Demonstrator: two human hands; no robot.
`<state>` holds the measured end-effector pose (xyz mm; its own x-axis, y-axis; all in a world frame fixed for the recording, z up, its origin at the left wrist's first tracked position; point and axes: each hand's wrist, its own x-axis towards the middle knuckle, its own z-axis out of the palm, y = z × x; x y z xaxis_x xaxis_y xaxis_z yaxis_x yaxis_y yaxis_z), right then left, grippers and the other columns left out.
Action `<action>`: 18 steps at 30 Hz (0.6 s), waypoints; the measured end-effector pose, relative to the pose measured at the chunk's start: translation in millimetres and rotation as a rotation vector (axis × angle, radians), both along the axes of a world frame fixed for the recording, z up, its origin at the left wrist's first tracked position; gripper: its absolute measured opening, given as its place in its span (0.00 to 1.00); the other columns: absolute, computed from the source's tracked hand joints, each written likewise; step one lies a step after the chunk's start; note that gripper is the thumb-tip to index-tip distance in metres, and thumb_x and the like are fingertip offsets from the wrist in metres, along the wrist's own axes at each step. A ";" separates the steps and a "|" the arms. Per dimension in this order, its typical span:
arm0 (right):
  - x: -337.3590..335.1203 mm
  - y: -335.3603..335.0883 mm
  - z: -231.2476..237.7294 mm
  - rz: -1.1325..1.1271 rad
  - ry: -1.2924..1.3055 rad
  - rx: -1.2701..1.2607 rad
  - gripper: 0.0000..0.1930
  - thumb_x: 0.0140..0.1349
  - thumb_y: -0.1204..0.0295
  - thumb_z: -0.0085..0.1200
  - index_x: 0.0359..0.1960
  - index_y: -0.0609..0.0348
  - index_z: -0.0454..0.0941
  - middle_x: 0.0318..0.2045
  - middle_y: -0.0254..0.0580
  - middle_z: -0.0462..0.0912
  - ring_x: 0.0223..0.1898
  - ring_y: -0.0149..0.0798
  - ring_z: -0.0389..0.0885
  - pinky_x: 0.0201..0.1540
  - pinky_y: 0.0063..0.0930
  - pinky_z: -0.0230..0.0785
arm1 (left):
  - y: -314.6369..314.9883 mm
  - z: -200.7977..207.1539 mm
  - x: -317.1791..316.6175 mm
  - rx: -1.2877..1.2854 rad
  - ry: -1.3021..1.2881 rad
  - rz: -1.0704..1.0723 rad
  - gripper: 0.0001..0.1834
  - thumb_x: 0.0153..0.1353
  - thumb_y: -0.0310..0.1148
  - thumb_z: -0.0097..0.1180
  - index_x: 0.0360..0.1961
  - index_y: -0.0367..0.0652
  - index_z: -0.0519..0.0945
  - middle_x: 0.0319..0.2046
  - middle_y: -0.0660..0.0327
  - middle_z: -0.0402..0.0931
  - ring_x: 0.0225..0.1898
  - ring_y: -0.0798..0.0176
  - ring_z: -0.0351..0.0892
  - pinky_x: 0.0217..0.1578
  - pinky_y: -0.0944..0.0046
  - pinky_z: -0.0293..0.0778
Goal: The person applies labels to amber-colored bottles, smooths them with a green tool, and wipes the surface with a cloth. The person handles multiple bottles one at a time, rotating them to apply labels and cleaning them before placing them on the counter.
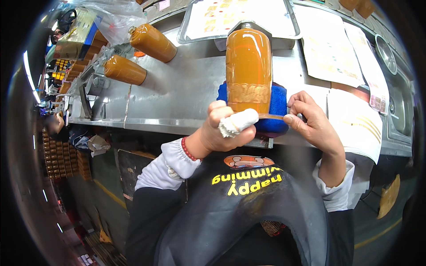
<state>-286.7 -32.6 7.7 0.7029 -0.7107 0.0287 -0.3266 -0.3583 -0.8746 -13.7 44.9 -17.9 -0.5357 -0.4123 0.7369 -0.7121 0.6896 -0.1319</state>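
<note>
Steel bench (191, 93). Amber-brown bottle (248, 62) above it, centre, base toward wearer, blue cloth (278, 104) around lower part. Left hand (214, 131) curled at base, can't tell if gripping; right hand (314, 119) pinches thin brown strip (273, 116). White finger cover (239, 122), left.

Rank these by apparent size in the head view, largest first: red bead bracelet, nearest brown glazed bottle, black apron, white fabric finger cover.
1. Black apron
2. Nearest brown glazed bottle
3. White fabric finger cover
4. Red bead bracelet
</note>
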 end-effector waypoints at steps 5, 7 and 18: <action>0.8 -2.3 -2.3 0.002 -0.009 -0.037 0.14 0.67 0.67 0.60 0.31 0.62 0.70 0.42 0.43 0.70 0.44 0.39 0.69 0.48 0.29 0.65 | -1.1 -5.5 -1.5 0.057 0.041 -0.032 0.18 0.36 0.30 0.66 0.32 0.66 0.82 0.53 0.75 0.77 0.46 0.59 0.62 0.42 0.57 0.62; 1.1 -0.8 -3.6 -0.014 -0.028 -0.040 0.13 0.66 0.67 0.61 0.30 0.62 0.71 0.40 0.44 0.70 0.44 0.42 0.70 0.48 0.32 0.66 | -2.7 -4.7 -3.2 0.077 0.022 -0.052 0.19 0.36 0.30 0.66 0.33 0.66 0.83 0.53 0.75 0.78 0.46 0.59 0.62 0.42 0.57 0.63; 9.1 -0.1 -0.6 -0.052 -0.027 -0.015 0.13 0.63 0.67 0.62 0.30 0.64 0.73 0.38 0.48 0.72 0.43 0.48 0.72 0.48 0.38 0.67 | 0.6 -4.6 0.0 0.057 0.027 -0.026 0.17 0.35 0.32 0.65 0.31 0.65 0.83 0.54 0.75 0.77 0.45 0.59 0.62 0.40 0.58 0.61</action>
<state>-277.6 -32.7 7.1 0.6637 -0.7458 0.0580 -0.3218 -0.3546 -0.8779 -13.7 45.4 -22.5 -0.5269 -0.4403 0.7270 -0.6964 0.7140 -0.0722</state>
